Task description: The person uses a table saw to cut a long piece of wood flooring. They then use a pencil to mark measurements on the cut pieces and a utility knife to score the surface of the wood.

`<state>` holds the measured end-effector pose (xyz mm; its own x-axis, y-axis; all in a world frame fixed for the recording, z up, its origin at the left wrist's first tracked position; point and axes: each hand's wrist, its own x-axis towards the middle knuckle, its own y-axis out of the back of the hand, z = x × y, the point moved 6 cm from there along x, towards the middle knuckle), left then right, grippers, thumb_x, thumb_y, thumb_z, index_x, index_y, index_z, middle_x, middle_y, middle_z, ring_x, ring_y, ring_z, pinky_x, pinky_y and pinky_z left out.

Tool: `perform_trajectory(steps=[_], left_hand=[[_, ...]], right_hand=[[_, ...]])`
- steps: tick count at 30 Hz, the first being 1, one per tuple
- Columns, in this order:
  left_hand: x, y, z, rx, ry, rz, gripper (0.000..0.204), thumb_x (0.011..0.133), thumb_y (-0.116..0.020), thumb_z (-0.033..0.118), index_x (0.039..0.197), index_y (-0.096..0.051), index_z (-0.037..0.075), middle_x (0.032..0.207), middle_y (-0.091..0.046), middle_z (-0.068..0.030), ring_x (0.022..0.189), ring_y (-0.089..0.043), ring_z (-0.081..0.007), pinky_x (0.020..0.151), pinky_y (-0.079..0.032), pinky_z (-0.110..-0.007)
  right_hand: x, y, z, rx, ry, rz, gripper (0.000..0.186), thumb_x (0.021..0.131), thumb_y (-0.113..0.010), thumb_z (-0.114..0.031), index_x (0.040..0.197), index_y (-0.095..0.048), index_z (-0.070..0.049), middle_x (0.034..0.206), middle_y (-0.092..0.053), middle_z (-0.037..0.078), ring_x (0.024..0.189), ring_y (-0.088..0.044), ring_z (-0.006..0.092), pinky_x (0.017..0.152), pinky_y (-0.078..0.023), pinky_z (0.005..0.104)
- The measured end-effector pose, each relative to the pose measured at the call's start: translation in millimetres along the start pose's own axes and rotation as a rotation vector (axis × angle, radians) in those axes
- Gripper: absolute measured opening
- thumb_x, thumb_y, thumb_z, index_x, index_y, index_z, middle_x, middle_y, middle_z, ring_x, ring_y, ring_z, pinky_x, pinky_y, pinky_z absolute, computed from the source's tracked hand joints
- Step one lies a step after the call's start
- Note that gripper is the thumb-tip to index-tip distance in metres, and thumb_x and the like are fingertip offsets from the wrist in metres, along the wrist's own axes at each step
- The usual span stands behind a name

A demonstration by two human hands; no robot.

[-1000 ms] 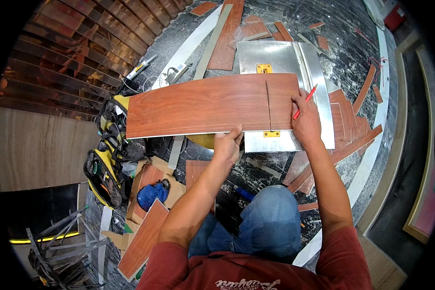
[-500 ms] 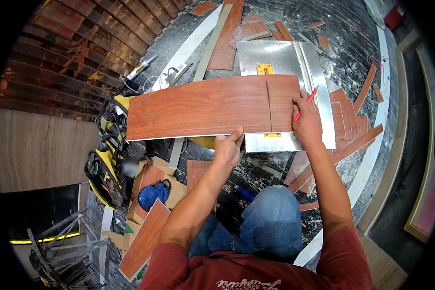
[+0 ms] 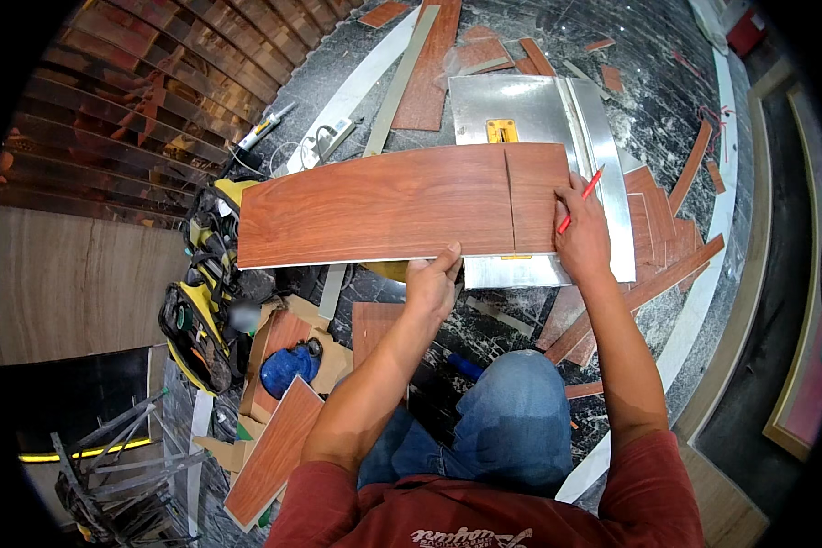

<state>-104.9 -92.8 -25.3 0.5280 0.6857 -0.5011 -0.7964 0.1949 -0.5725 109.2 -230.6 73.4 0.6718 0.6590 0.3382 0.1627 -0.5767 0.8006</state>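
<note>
A long reddish wood-grain panel [image 3: 384, 205] lies across a small metal table saw [image 3: 530, 110], a saw cut running most of the way across it near its right end. My left hand [image 3: 434, 279] grips the panel's near edge. My right hand [image 3: 583, 228] presses on the panel's right end and holds a red pencil [image 3: 580, 196] between its fingers. My knee in blue jeans [image 3: 511, 411] is below the saw.
Offcuts of the same wood panel [image 3: 648, 274] litter the dark marble floor to the right and behind. A yellow tool bag [image 3: 201, 310], a cardboard box with a blue object [image 3: 288, 365] and another panel [image 3: 274, 452] sit at left. White trim strips [image 3: 703, 274] curve along the right.
The panel has slid a little toward me along the saw, so the cut reaches further through it. Both hands keep the same hold.
</note>
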Motion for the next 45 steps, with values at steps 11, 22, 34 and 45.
perform_trajectory(steps=[11, 22, 34, 45], left_hand=[[-6.2, -2.0, 1.6, 0.001, 0.005, 0.002, 0.049, 0.09, -0.066, -0.006, 0.133, -0.046, 0.002, 0.124, -0.06, -0.0109, 0.11, -0.062, -0.0218, 0.094, -0.054, -0.032], [-6.3, 1.2, -0.4, 0.004, 0.008, 0.01, 0.044, 0.09, -0.068, -0.005, 0.129, -0.049, 0.001, 0.121, -0.062, -0.0109, 0.106, -0.064, -0.021, 0.09, -0.056, -0.03], [-7.9, 1.3, -1.3, 0.014, 0.032, 0.006, 0.039, 0.091, -0.068, -0.002, 0.127, -0.052, 0.003, 0.12, -0.063, -0.0086, 0.107, -0.064, -0.0193, 0.093, -0.056, -0.029], [-10.5, 0.5, -1.0, 0.026, 0.033, -0.005, 0.038, 0.092, -0.068, -0.001, 0.126, -0.053, 0.004, 0.121, -0.062, -0.0075, 0.109, -0.063, -0.0177, 0.094, -0.055, -0.028]], right_hand=[[-3.5, -0.5, 0.4, -0.009, -0.029, -0.02, 0.022, 0.094, -0.059, -0.008, 0.116, -0.062, -0.002, 0.14, -0.054, 0.026, 0.128, -0.051, 0.0434, 0.108, -0.043, 0.0457], [-6.0, -0.7, 0.8, -0.021, 0.012, 0.013, 0.022, 0.094, -0.059, -0.006, 0.115, -0.062, -0.001, 0.137, -0.055, 0.026, 0.124, -0.054, 0.0437, 0.106, -0.044, 0.0464], [-7.5, -0.6, 1.7, -0.031, 0.0, 0.001, 0.023, 0.093, -0.06, -0.006, 0.115, -0.063, -0.001, 0.139, -0.054, 0.027, 0.127, -0.052, 0.0436, 0.107, -0.043, 0.0464], [-6.9, 1.7, -1.2, 0.005, -0.013, -0.022, 0.022, 0.094, -0.059, -0.007, 0.114, -0.062, 0.0, 0.14, -0.054, 0.027, 0.128, -0.051, 0.0436, 0.108, -0.043, 0.0462]])
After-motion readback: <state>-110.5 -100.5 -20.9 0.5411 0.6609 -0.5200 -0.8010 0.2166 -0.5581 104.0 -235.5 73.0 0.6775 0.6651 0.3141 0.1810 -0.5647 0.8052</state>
